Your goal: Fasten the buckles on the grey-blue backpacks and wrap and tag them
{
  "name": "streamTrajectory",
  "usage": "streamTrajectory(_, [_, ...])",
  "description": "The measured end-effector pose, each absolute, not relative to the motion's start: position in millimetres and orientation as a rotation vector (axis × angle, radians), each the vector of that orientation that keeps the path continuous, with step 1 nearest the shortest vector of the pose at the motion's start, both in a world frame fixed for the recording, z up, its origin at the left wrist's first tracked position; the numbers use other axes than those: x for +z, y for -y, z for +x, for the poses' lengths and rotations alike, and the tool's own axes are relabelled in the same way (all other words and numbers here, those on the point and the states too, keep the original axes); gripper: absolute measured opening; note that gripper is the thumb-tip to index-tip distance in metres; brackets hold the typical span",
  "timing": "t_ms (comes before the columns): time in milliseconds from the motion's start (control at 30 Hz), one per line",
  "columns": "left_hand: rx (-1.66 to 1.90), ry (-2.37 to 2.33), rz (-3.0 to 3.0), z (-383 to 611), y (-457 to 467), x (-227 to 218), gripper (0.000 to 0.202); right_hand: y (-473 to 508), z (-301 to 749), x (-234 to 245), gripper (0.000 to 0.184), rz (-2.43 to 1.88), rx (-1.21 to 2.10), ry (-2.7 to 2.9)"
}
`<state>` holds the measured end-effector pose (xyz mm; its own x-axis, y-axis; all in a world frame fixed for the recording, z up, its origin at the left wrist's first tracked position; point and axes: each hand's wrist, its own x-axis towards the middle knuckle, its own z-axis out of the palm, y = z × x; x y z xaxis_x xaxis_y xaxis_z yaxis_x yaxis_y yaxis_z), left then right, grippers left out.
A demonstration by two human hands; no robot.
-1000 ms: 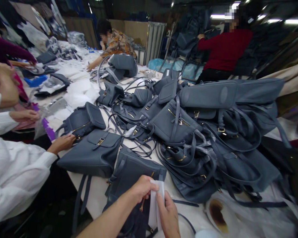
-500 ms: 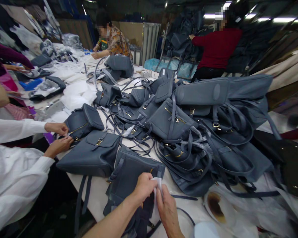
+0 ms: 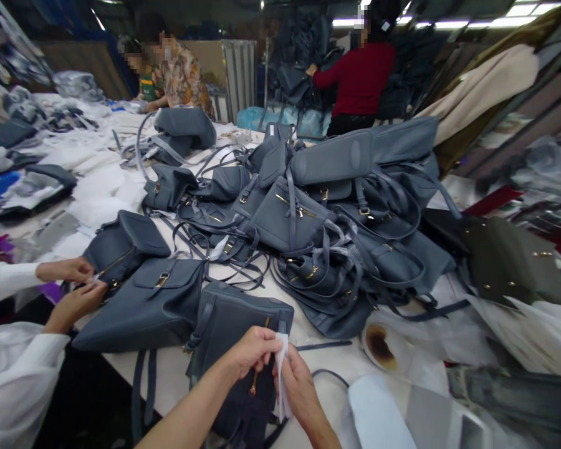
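A dark blue-grey bag point(image 3: 234, 318) with a gold zipper lies flat on the table edge in front of me. Over its right side, a strip of white tissue paper point(image 3: 281, 380) is folded around one of the bag's straps point(image 3: 283, 324). My left hand point(image 3: 257, 350) pinches the upper end of this paper between thumb and fingers. My right hand point(image 3: 300, 381) grips the same paper from the right, just below; its fingertips are partly hidden. Touching the left side of this bag is a second blue-grey bag point(image 3: 143, 305) with a gold buckle.
A pile of similar bags point(image 3: 303, 212) with loose straps covers the table's middle. At left, a co-worker's hands point(image 3: 77, 293) work at another bag's zipper. A stained cup point(image 3: 378, 346) and a pale blue object point(image 3: 378, 411) stand right. Other people are farther back.
My view has swung to the right, so the table contents appear shifted left. Both hands stay on the tissue paper, which now hangs straighter along the strap, and the zipper pull shows below my left hand.
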<state>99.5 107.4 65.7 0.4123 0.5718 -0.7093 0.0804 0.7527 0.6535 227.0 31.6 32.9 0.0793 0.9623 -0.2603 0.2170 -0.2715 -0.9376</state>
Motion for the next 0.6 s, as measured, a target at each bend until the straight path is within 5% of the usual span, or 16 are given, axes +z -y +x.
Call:
streamTrajectory(400, [0.492,-1.293,0.691,116.6,-91.0,76.1,0.045,5.3,235.7,78.6,0.022,-1.620,1.263,1.308])
streamTrajectory(500, [0.503,-1.340,0.800,119.7,-94.2,75.5,0.043,45.0,299.3,92.5,0.027,-1.771,0.977,1.328])
streamTrajectory(600, [0.506,-1.349,0.889,122.6,-92.9,72.5,0.041,102.6,377.8,92.4,0.036,-2.166,0.570,0.698])
